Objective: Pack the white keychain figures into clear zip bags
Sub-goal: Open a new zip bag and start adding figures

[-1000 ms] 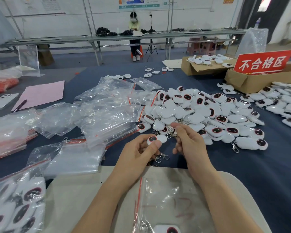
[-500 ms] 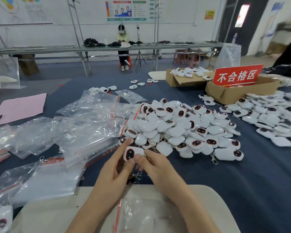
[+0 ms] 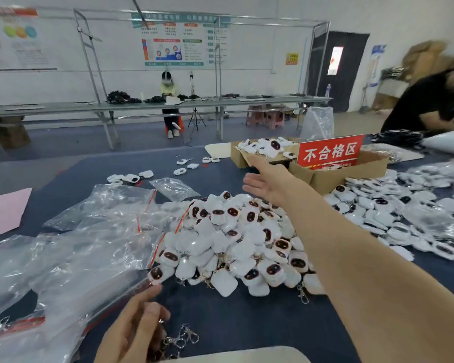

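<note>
Above blue table [image 3: 247, 323], right hand [image 3: 266, 183] hovers splayed, left hand [image 3: 136, 328] grips keychain clips [image 3: 181, 339].

Person in black [image 3: 427, 103] blurred at right, poster [image 3: 173, 45] text unreadable, left hand [image 3: 136, 328] palm hidden

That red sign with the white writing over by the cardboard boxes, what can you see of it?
The red sign is a flat rectangular board with four large white Chinese characters and a line of small print beneath, too blurred to read. It stands upright, tilted slightly, its lower edge hidden behind the rim of an open brown cardboard box at the far side of the blue table. The right hand reaches out just left of it without touching.
</note>
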